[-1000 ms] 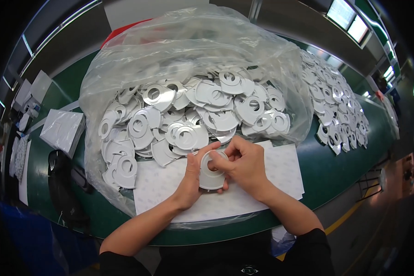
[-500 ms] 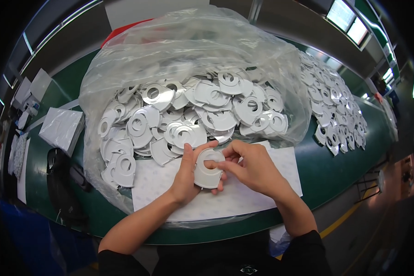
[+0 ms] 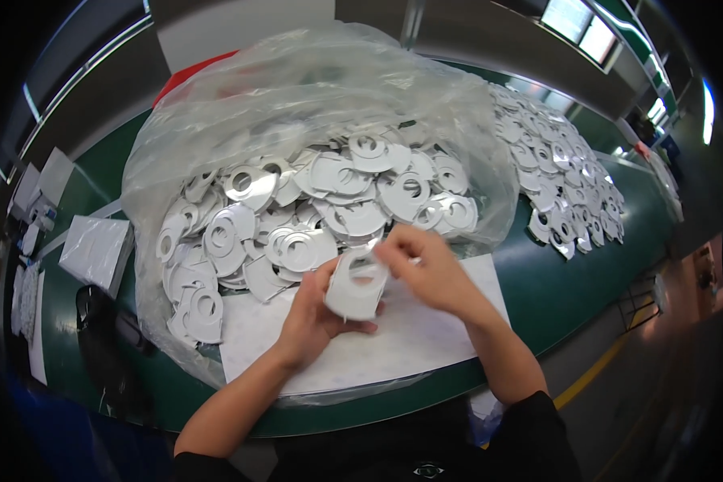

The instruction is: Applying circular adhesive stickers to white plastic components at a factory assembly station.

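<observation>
Over the front of a white sheet [image 3: 426, 341], my left hand [image 3: 304, 325] is closed around the lower left of a flat white plate [image 3: 351, 299] with a large round hole. The plate is tilted, its straight edge downward. At its upper right edge my right hand [image 3: 430, 271] is closed, thumb and curled fingers pinching the rim; some fingertips are blurred and partly hidden. Just beyond the hands, a heap of similar white plates [image 3: 304, 251] spills from a big clear plastic bag [image 3: 297, 104].
More such plates [image 3: 566, 169] are piled on the green table [image 3: 570, 285] at the right. A wrapped white packet [image 3: 96, 249] and a black pouch [image 3: 104, 345] lie at the left. Something red [image 3: 189, 76] shows behind the bag.
My right hand has shifted from the plate's hole and right side up to its upper edge. The plate is more tilted in my left hand. The whole view has shifted slightly.
</observation>
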The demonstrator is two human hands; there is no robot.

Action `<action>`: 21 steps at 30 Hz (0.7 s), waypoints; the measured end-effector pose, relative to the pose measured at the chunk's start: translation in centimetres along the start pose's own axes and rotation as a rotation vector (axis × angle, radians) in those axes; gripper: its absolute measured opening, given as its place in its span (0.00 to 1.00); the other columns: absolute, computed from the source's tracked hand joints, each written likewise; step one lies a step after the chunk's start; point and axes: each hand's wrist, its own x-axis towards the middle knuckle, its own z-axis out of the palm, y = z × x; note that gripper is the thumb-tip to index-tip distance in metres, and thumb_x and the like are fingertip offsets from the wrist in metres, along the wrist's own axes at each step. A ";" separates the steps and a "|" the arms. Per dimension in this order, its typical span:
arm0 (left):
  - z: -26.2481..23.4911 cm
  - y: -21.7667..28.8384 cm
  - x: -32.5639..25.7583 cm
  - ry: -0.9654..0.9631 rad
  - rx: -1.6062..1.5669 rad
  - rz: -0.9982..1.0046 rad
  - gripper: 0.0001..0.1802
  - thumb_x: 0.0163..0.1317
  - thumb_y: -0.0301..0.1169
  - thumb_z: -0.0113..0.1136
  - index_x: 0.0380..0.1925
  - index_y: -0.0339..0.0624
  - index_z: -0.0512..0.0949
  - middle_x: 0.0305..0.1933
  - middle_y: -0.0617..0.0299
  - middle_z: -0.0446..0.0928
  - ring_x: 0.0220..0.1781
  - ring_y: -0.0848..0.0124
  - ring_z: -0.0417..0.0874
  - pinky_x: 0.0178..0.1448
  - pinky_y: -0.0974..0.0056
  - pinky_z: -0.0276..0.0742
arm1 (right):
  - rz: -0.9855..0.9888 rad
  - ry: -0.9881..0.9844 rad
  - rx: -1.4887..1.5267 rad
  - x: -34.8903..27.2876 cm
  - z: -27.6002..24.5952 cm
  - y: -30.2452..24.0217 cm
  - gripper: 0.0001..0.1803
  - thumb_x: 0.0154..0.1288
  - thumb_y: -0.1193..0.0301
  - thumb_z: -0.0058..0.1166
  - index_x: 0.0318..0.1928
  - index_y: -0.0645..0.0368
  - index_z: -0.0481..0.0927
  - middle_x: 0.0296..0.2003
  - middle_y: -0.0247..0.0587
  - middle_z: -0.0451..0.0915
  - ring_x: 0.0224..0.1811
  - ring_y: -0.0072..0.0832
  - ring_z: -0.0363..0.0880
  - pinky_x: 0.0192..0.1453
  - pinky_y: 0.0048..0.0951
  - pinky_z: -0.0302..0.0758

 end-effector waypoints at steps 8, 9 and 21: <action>-0.7 2.9 -0.4 0.179 0.309 0.399 0.16 0.70 0.37 0.42 0.43 0.33 0.72 0.43 0.52 0.76 0.43 0.68 0.79 0.48 0.65 0.75 | -0.095 0.811 0.802 0.9 -10.3 0.6 0.15 0.69 0.60 0.48 0.46 0.57 0.76 0.41 0.35 0.78 0.35 0.17 0.71 0.36 0.20 0.70; -1.5 3.3 -0.5 0.251 0.377 0.480 0.17 0.70 0.37 0.42 0.36 0.34 0.74 0.40 0.53 0.78 0.40 0.70 0.79 0.47 0.66 0.74 | -0.065 0.872 0.802 0.8 -10.2 0.2 0.16 0.69 0.61 0.47 0.50 0.58 0.75 0.44 0.36 0.78 0.36 0.17 0.71 0.39 0.21 0.70; -3.5 4.6 -0.6 0.475 1.846 0.696 0.23 0.53 0.30 0.62 0.50 0.37 0.73 0.53 0.53 0.73 0.55 0.56 0.70 0.62 0.55 0.59 | -0.284 -0.090 -0.413 -1.5 -0.7 -1.5 0.09 0.56 0.75 0.60 0.39 0.59 0.81 0.30 0.38 0.80 0.30 0.25 0.78 0.32 0.23 0.73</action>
